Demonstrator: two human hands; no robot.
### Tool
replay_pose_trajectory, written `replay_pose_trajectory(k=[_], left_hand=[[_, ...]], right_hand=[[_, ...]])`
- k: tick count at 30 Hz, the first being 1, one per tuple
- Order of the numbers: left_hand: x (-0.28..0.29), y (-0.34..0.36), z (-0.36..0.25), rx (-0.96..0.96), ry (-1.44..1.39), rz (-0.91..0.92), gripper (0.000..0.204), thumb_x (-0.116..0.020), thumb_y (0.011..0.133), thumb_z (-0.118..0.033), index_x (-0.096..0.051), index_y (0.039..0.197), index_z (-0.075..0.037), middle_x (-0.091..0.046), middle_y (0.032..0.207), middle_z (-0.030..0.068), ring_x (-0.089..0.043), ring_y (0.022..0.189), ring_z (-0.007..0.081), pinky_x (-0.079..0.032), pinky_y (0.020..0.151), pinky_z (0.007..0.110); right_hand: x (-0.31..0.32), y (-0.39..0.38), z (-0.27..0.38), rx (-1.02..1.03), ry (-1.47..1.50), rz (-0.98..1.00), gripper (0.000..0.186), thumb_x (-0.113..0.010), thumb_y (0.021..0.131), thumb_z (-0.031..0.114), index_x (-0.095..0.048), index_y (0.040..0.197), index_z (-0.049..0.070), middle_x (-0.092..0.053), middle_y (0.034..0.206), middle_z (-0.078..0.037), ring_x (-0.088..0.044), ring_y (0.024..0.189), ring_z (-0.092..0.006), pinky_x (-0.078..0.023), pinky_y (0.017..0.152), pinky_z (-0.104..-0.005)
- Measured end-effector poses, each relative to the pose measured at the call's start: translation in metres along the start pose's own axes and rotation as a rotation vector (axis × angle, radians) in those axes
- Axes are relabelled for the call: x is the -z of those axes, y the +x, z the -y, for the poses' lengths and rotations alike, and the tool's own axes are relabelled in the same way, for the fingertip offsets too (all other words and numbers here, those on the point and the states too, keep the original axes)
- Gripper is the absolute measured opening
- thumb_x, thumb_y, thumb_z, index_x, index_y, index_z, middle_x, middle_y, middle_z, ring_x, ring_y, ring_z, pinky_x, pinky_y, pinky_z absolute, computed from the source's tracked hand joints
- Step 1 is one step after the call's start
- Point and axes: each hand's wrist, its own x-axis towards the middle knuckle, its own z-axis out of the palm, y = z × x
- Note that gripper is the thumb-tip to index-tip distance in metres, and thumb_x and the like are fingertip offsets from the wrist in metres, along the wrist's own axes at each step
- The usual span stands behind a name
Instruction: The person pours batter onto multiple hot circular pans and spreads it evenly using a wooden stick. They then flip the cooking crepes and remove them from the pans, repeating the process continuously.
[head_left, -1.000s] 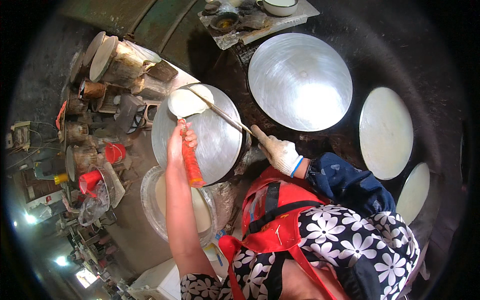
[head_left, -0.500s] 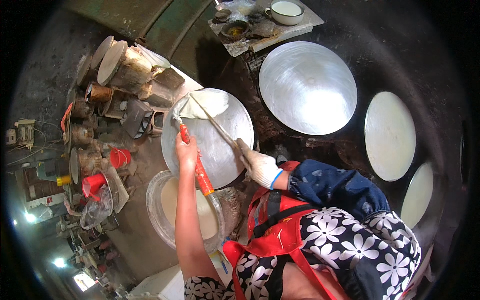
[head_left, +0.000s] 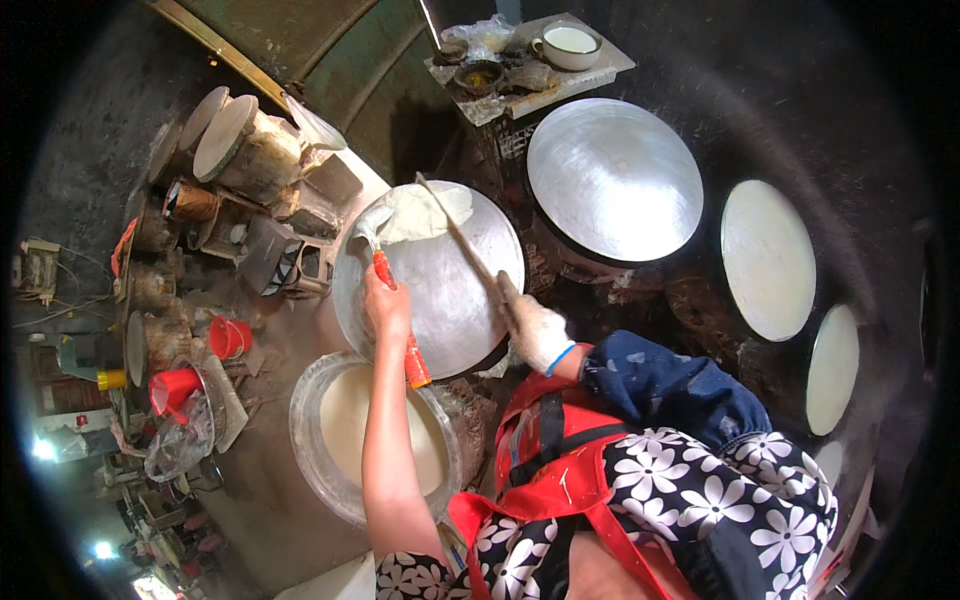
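Note:
My left hand [head_left: 386,305], bare, is closed around the orange-red handle of a ladle [head_left: 416,362]. The ladle's pale head rests at the left part of a round metal griddle [head_left: 440,300], beside a pool of creamy white batter [head_left: 425,212]. In a white glove with dirty fingers, my right hand [head_left: 535,330] is closed on a long thin wooden stick [head_left: 462,238]. That stick slants across the griddle, and its far part crosses the batter. Below my left forearm, a large basin [head_left: 305,425] of pale batter is partly covered by the arm.
Right of my griddle stand another bare shiny griddle [head_left: 615,180] and griddles covered in pale batter [head_left: 768,260] [head_left: 832,370]. A small table [head_left: 610,68] at the back holds a white cup [head_left: 570,45]. Leftward are stump-like drums [head_left: 225,138] and red buckets [head_left: 230,337].
The stick's far end has shifted right over the batter, and my gloved hand is a little further right. The ladle's head shows more plainly beside the batter. The whole view has shifted slightly.

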Motion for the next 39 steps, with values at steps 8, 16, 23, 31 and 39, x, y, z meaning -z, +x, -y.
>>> replay_pose_trajectory(k=[8, 16, 23, 31, 39], left_hand=[[0.004, 0.004, 0.031, 0.091, -0.121, 0.062, 0.059, -0.063, 0.092, -0.008, -0.050, 0.150, -0.006, -0.072, 0.122, 0.0288, -0.070, 0.114, 0.0476, -0.054, 0.100, 0.054], [0.040, -0.045, 0.054, 0.109, -0.157, 0.064, 0.057, -0.061, 0.092, -0.005, -0.052, 0.148, -0.010, -0.071, 0.124, 0.0268, -0.070, 0.117, 0.0452, -0.053, 0.102, 0.051], [0.078, -0.105, 0.088, 0.312, -0.211, 0.082, 0.058, -0.064, 0.092, -0.005, -0.053, 0.149, -0.015, -0.075, 0.108, 0.0199, -0.075, 0.101, 0.0386, -0.057, 0.094, 0.048], [0.089, -0.120, 0.111, 0.251, -0.444, -0.070, 0.064, -0.065, 0.094, -0.001, -0.050, 0.154, -0.013, -0.072, 0.096, 0.0105, -0.068, 0.061, 0.0199, -0.058, 0.058, 0.036], [0.059, -0.037, 0.110, 0.233, -0.349, -0.047, 0.069, -0.063, 0.093, 0.001, -0.046, 0.159, -0.011, -0.072, 0.114, 0.0156, -0.072, 0.066, 0.0227, -0.060, 0.057, 0.035]], right_hand=[[0.006, 0.021, 0.020, 0.034, -0.173, 0.111, 0.070, -0.052, 0.102, 0.011, -0.025, 0.167, 0.011, -0.071, 0.104, -0.030, -0.073, 0.087, -0.0488, -0.057, 0.071, -0.0568], [-0.011, 0.027, 0.054, 0.102, -0.209, 0.228, 0.067, -0.050, 0.103, 0.009, -0.026, 0.166, 0.008, -0.071, 0.102, -0.030, -0.073, 0.090, -0.0488, -0.057, 0.074, -0.0558], [0.011, 0.031, 0.039, 0.239, -0.276, 0.357, 0.068, -0.050, 0.104, 0.011, -0.029, 0.167, 0.025, -0.070, 0.114, -0.029, -0.073, 0.090, -0.0482, -0.057, 0.075, -0.0562], [-0.019, 0.089, 0.021, 0.422, -0.104, 0.187, 0.057, -0.055, 0.106, 0.018, -0.042, 0.161, 0.014, -0.072, 0.097, -0.026, -0.071, 0.085, -0.0449, -0.055, 0.075, -0.0518], [0.054, 0.042, 0.016, 0.358, -0.347, 0.417, 0.060, -0.052, 0.108, 0.023, -0.034, 0.165, 0.024, -0.072, 0.107, -0.026, -0.074, 0.089, -0.0444, -0.058, 0.075, -0.0525]])
